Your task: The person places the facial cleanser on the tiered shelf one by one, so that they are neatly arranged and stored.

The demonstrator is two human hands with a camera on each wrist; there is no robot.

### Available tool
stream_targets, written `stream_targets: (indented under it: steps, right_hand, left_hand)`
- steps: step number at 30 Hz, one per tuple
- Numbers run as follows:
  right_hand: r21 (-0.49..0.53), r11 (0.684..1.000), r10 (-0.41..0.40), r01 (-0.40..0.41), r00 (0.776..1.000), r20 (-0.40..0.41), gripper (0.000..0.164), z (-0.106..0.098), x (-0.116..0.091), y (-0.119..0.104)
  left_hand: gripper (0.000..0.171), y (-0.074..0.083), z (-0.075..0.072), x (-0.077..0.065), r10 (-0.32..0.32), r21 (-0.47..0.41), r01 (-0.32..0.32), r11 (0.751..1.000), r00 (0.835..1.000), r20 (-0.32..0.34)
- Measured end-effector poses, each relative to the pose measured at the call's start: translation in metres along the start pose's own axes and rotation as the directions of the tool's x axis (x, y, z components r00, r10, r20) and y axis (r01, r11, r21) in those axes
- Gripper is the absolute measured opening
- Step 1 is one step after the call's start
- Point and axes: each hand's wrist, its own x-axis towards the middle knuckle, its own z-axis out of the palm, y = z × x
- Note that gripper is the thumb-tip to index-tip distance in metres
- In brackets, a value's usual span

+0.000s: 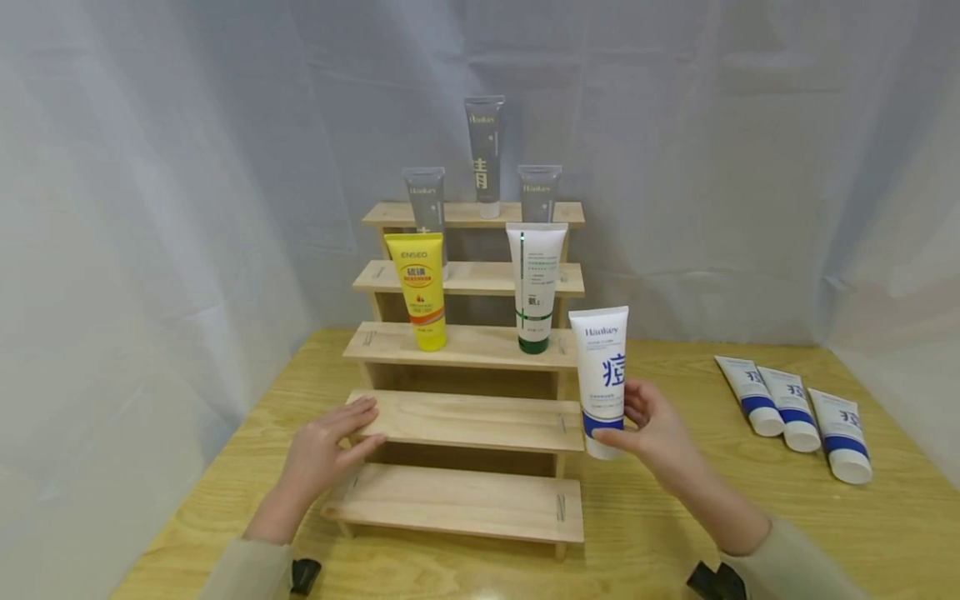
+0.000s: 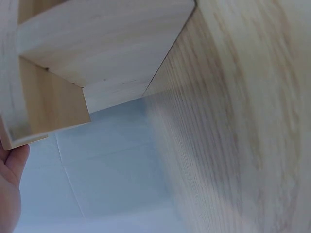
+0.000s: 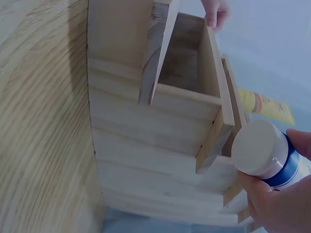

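My right hand (image 1: pixel 660 433) holds a white tube with a blue band (image 1: pixel 602 367) upright, cap down, thumb across its lower front. The tube is beside the right end of the second step from the bottom, its cap just past the board's edge. In the right wrist view the tube's white cap (image 3: pixel 255 148) faces the camera between fingers and thumb. My left hand (image 1: pixel 326 450) grips the left end of that same step of the wooden display stand (image 1: pixel 465 421), fingers on top and thumb at the front edge.
A yellow tube (image 1: pixel 420 292) and a white tube with a green cap (image 1: pixel 534 287) stand on the middle step. Behind them, three grey tubes (image 1: pixel 486 158) occupy the upper steps. Three more blue-banded tubes (image 1: pixel 787 408) lie on the wooden table (image 1: pixel 660 525) at right.
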Motion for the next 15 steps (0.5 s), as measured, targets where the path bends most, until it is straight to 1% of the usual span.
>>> stream_targets:
  steps: [1,2,3,5,8,10,12,15]
  right_hand:
    - [0.015,1.0,-0.013,0.013,1.0,0.008,0.073,0.005,-0.002,-0.009]
    - [0.003,1.0,-0.013,0.013,1.0,0.003,0.072,0.011,-0.004,-0.018]
    - [0.012,1.0,-0.028,0.028,1.0,0.009,0.07,0.017,-0.006,-0.03]
    - [0.012,1.0,-0.008,0.008,1.0,0.012,0.069,0.03,-0.012,-0.062]
    - [-0.009,1.0,0.025,-0.025,1.0,0.015,0.067,0.048,-0.018,-0.101]
    - [-0.008,0.998,0.058,-0.058,0.998,0.025,0.066,0.057,-0.019,-0.118]
    - [0.001,0.997,0.074,-0.074,0.997,0.037,0.063,0.064,-0.019,-0.126]
    - [0.024,0.997,0.071,-0.073,0.996,0.058,0.061,0.074,-0.015,-0.13]
  left_hand:
    - [0.061,0.0,0.0,0.0,0.0,0.0,0.0,1.0,1.0,0.0]
    - [0.061,0.0,0.0,0.0,0.0,0.0,0.0,1.0,1.0,-0.001]
    - [0.061,0.0,0.0,0.0,0.0,-0.001,0.0,1.0,1.0,-0.002]
    - [0.061,0.0,0.0,0.0,0.002,-0.003,-0.002,1.0,1.0,-0.004]
    - [0.06,0.0,0.001,0.001,0.007,-0.007,-0.007,1.0,1.0,-0.008]
    - [0.06,0.0,0.001,0.001,0.01,-0.009,-0.01,1.0,1.0,-0.01]
    - [0.06,0.0,0.0,0.001,0.012,-0.01,-0.012,1.0,1.0,-0.012]
    - [0.059,0.001,0.0,0.001,0.01,-0.011,-0.01,1.0,1.0,-0.013]
